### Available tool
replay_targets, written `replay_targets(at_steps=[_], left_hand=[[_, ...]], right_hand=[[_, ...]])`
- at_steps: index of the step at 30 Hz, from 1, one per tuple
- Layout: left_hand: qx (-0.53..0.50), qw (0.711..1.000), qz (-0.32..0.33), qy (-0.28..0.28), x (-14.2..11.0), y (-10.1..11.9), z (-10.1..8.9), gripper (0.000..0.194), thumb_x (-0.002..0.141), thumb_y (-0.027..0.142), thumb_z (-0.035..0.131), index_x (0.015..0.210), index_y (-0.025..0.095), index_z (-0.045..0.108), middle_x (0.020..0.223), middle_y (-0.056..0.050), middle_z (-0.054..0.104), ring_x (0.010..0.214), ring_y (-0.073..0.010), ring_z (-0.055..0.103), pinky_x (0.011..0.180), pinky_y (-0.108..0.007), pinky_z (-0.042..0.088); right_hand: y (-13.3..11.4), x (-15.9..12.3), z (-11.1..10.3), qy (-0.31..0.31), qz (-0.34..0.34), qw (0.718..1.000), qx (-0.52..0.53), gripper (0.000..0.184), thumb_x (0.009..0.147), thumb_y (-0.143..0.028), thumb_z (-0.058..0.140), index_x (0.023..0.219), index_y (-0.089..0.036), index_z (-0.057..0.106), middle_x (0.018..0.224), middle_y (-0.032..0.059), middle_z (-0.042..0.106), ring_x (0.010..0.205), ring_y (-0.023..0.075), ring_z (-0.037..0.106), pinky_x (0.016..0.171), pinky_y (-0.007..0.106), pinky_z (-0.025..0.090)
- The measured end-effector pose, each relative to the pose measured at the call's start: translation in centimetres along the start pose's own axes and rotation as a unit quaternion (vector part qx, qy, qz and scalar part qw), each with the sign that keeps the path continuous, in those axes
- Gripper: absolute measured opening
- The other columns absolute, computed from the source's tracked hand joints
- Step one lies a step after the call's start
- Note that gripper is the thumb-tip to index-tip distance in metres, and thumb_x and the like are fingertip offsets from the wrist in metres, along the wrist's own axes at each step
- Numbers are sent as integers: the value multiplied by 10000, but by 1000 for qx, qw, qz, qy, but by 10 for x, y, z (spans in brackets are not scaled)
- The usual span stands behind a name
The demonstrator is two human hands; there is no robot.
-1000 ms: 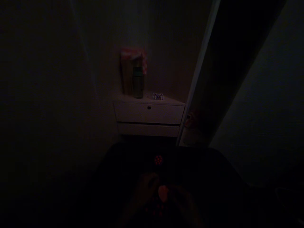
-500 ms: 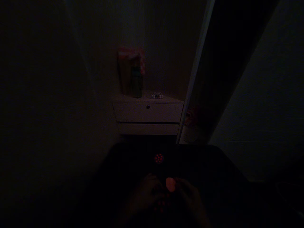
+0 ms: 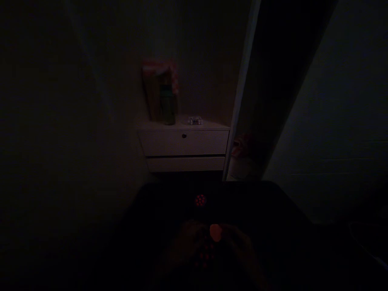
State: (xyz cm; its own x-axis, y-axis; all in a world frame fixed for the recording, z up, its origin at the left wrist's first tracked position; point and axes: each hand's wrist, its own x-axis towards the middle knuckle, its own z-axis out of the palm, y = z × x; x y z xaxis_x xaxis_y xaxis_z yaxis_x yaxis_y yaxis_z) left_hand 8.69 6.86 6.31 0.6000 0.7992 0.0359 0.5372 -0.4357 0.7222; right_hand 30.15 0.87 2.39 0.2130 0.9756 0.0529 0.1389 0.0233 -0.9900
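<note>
The scene is very dark. My right hand (image 3: 238, 238) is closed, its fingertips pinching a small, flat, roundish piece (image 3: 215, 233) that shows pale orange. Just left of it, my left hand (image 3: 190, 237) has its fingers curled inward; whatever they hold is lost in the dark. Between and below the hands lies a loose group of small red dots (image 3: 206, 256), perhaps on one object whose outline I cannot make out. Farther off on the dark table (image 3: 248, 198), a round cluster of red dots (image 3: 200, 200) stands apart from both hands.
Beyond the table is a pale drawer unit (image 3: 206, 143) with a round knob or lock. On it stand a dark green bottle (image 3: 167, 106), a reddish-topped upright thing (image 3: 153, 93) and a small whitish object (image 3: 195, 120). A reddish crumpled thing (image 3: 241, 146) lies right of an upright panel edge (image 3: 242, 85).
The view has shifted slightly, so the background sits a little farther left. Both hands stay close together, and the orange piece remains in my right fingers.
</note>
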Motion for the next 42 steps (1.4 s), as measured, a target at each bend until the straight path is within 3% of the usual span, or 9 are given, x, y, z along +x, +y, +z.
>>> replay_targets(at_steps=[6,11,17,22,26,30,34,39,42], left_hand=[[3,1000,-13,2,-1,-3,1,301,863,239,608,1143,260,718,1199,-31,733,1127,-226,634,1016,-352,450],[22,996,-17,81,1,-10,0,301,950,217,453,1080,237,724,1152,-47,742,1099,-212,645,1011,-366,462],[46,993,55,94,11,-13,9,245,975,190,477,1012,220,717,1065,-36,743,1054,-203,638,982,-365,481],[132,982,83,104,26,-6,22,261,976,142,457,1043,198,703,1068,-59,729,1037,-227,623,970,-400,494],[202,972,81,87,42,18,31,267,942,112,467,1069,183,690,1114,-106,705,1101,-277,609,1017,-470,474],[240,963,74,95,58,35,43,322,1009,207,388,1161,120,658,1268,-181,645,1271,-333,539,1083,-524,438],[250,957,118,84,70,26,60,412,1044,283,344,1334,96,568,1454,-194,543,1472,-340,341,1184,-524,349],[263,954,136,36,73,7,76,634,1030,512,328,1478,75,426,1587,-217,374,1520,-364,199,1218,-564,265],[265,953,144,18,70,4,80,650,1034,521,291,1533,109,344,1625,-209,292,1527,-362,154,1224,-581,227]], right_hand=[[-6,-2,2,-31,7,999,-3,319,831,-475,665,1019,-236,763,1073,81,783,1035,295,709,918,379,543],[-5,-2,10,-66,8,998,-23,283,844,-429,657,1020,-233,761,1061,70,787,1013,282,719,901,369,547],[7,3,14,-81,-48,992,-81,268,878,-382,604,1014,-215,764,1021,85,787,947,255,728,867,353,550],[3,5,10,-92,-83,987,-104,263,890,-393,592,954,-224,783,965,81,781,898,242,728,830,331,552],[2,3,5,-36,-66,994,-74,321,885,-488,595,958,-242,788,996,80,787,939,258,732,860,330,556],[5,1,-2,43,-24,998,-30,363,855,-537,621,961,-227,776,1010,86,789,964,280,727,879,349,554],[7,0,-11,92,-9,996,-15,384,831,-550,636,949,-207,764,991,98,786,945,300,725,847,370,554],[11,1,-20,149,4,989,3,383,815,-538,648,974,-203,746,994,105,782,908,299,725,795,367,564],[11,1,-22,148,0,989,6,372,811,-525,654,972,-203,744,975,99,783,884,292,722,794,367,562]])
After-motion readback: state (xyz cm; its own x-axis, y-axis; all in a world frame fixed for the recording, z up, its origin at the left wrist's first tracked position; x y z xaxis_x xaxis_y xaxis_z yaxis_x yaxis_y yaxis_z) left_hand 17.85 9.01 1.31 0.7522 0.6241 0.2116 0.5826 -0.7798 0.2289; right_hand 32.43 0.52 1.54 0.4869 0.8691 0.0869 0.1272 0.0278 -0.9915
